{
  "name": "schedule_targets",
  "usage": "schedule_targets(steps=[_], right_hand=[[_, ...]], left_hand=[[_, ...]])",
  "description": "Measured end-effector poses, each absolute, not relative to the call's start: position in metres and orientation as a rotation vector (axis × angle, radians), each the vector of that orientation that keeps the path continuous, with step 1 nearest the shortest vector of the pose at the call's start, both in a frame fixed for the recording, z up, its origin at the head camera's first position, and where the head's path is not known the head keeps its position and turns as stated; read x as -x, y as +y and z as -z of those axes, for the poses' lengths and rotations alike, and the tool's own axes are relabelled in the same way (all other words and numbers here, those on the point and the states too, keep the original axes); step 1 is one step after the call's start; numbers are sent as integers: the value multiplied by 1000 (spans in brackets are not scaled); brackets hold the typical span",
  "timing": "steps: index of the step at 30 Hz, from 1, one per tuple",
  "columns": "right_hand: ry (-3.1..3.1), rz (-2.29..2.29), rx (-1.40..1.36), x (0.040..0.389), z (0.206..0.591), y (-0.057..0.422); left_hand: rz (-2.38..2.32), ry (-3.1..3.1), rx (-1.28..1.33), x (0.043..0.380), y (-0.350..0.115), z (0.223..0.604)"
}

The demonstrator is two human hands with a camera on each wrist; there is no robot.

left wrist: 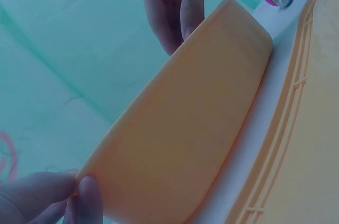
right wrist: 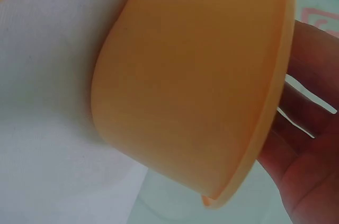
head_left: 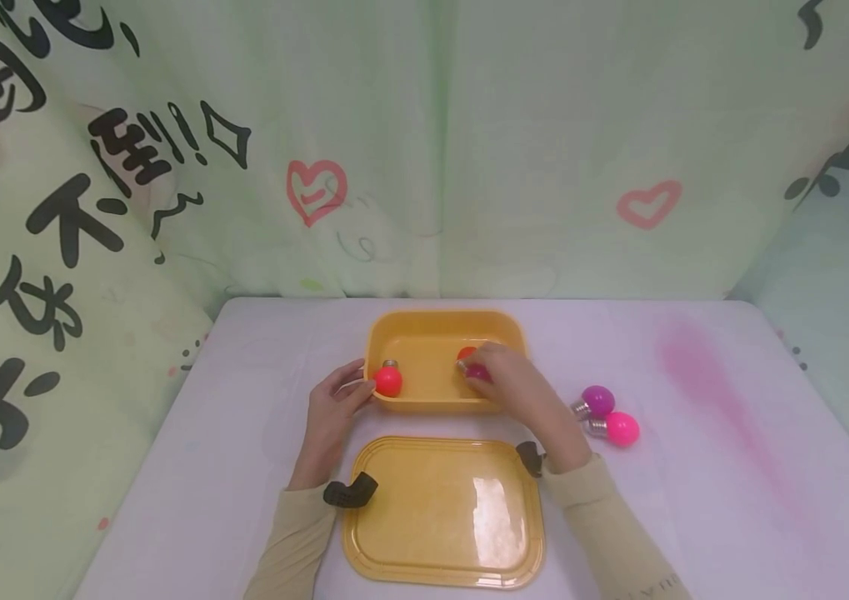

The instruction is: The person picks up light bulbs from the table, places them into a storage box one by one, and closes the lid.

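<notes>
A yellow plastic box [head_left: 424, 405] stands on the table, its open side up. My left hand [head_left: 334, 408] pinches its rim at the left end, thumb on the outside in the left wrist view. Inside, near that hand, lies a red-pink light bulb [head_left: 388, 382] with a metal screw base. My right hand [head_left: 517, 385] reaches over the right part of the box and holds a purple light bulb [head_left: 479, 372] low inside it. An orange-red bulb [head_left: 466, 352] shows just behind, partly covered by the fingers. In the right wrist view the box wall hides the fingertips.
A yellow lid [head_left: 424, 508] lies flat in front of the box, between my forearms. Right of the box, a purple bulb [head_left: 599, 401] and a pink bulb [head_left: 622, 429] lie side by side on the white table [head_left: 694, 517]. A printed curtain [head_left: 529, 125] hangs behind.
</notes>
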State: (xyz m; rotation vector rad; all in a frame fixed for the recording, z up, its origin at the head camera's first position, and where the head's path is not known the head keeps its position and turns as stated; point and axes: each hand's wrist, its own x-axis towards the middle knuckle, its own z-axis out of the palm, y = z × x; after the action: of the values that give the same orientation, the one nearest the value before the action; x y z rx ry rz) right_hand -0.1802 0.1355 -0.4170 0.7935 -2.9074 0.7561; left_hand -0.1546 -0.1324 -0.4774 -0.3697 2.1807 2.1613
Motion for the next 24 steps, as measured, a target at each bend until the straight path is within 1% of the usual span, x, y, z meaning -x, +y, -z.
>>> schedule_targets(steps=[14,24], right_hand=[[-2892,-721,-801,190,426,127],[-2873,-660,-822,194,434,122]], left_hand=[[-2162,2173,396,156,-132,480],[-2182,2175,364,157,-133,481]])
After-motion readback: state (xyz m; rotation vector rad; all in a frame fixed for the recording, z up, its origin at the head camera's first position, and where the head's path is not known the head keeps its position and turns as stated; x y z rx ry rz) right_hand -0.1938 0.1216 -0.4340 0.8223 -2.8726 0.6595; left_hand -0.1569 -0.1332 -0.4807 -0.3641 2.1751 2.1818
